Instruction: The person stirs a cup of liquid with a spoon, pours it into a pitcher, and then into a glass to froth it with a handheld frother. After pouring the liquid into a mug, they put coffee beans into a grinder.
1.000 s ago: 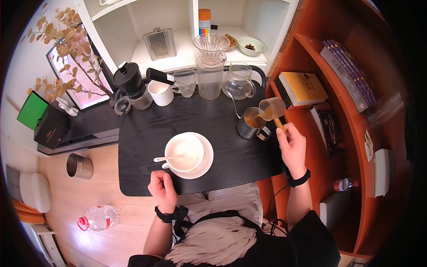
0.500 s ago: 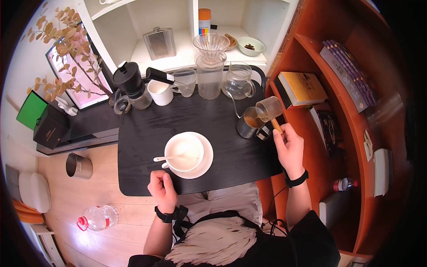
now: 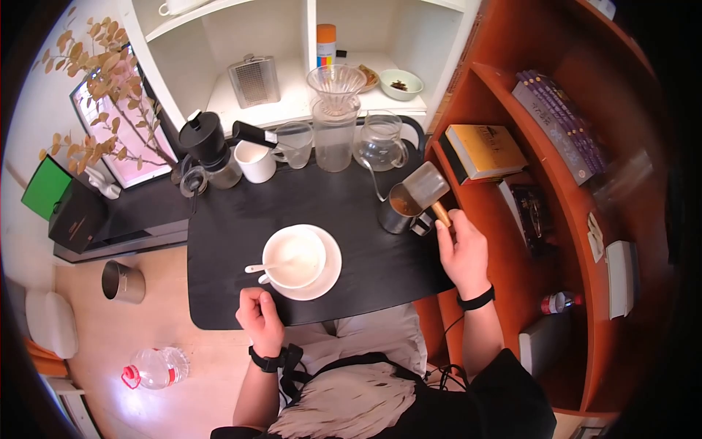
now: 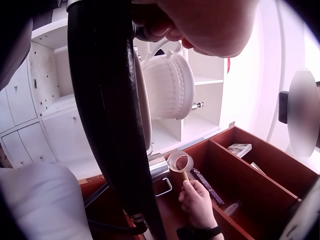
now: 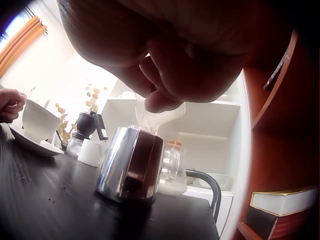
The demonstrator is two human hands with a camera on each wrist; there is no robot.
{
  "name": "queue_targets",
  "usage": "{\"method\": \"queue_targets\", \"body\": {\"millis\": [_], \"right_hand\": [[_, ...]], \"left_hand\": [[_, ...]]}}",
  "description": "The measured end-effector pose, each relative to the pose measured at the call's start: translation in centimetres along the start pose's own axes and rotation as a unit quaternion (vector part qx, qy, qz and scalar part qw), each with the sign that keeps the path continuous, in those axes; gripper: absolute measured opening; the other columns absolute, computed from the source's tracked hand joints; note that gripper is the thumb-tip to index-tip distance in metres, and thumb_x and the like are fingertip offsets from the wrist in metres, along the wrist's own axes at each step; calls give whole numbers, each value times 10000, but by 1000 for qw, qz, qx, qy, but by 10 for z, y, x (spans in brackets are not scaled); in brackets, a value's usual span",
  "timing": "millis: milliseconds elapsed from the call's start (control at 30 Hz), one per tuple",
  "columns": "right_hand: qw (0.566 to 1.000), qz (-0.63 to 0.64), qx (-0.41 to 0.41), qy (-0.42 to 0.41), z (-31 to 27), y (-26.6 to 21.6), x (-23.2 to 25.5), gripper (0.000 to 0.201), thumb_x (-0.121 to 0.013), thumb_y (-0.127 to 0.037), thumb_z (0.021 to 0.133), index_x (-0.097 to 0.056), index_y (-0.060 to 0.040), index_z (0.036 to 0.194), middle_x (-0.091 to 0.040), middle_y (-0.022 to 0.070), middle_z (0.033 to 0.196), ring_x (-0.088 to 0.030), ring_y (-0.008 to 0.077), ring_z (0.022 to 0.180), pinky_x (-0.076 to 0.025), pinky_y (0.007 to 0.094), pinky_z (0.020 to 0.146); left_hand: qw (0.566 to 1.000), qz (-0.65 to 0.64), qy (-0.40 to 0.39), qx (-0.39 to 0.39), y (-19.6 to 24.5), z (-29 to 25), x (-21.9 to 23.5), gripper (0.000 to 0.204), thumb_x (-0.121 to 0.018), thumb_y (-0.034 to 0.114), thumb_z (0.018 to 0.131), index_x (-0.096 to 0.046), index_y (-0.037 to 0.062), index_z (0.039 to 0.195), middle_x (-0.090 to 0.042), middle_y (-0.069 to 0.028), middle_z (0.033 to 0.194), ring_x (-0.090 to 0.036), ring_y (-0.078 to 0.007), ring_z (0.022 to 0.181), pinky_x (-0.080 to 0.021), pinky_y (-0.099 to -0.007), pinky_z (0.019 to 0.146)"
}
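Note:
My right hand (image 3: 466, 249) pinches the wooden handle (image 3: 441, 213) of a small clear glass pot (image 3: 426, 184). The pot is tipped, its mouth over the open top of a steel gooseneck pitcher (image 3: 393, 219). Brown liquid (image 3: 403, 205) shows inside the pitcher, which stands on the black table's right side. At the table's front edge my left hand (image 3: 259, 320) rests with fingers curled and nothing in them. Just beyond it sits a white cup (image 3: 294, 256) with pale contents and a white spoon (image 3: 261, 268), on a white saucer (image 3: 330, 282). The left wrist view shows the cup's ribbed side (image 4: 167, 87).
Along the back of the black table (image 3: 241, 219) stand a grinder (image 3: 203, 139), a white mug (image 3: 255, 164), a glass dripper (image 3: 336, 84) on a tall glass vessel, and a round glass server (image 3: 380, 143). A red-brown bookshelf (image 3: 468, 77) rises close at the right.
The glass pot has tipped further over the pitcher, and the brown liquid seen in it earlier no longer shows there. The head view has shifted slightly. My left hand keeps its place by the cup.

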State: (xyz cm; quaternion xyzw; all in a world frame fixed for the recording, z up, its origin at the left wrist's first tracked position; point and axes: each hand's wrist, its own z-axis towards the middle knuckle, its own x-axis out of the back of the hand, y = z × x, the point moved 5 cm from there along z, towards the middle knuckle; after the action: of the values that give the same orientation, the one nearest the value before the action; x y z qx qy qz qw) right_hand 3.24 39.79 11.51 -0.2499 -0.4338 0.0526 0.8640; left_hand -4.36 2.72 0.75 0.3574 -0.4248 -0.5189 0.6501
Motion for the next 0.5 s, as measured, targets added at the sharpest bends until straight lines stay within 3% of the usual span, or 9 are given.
{"method": "queue_targets", "body": {"millis": [500], "right_hand": [[1000,-26,-5,-3,0,-1,-10,140,-672,-153,965,-582,-49,993,-622,148,802,-650,359,725,-502,443,611]], "left_hand": [[1000,7,-4,6,-1,-2,-1,170,-567,83,1013,-523,11,865,-528,-32,698,-413,-98,594,-351,-273,540]]}}
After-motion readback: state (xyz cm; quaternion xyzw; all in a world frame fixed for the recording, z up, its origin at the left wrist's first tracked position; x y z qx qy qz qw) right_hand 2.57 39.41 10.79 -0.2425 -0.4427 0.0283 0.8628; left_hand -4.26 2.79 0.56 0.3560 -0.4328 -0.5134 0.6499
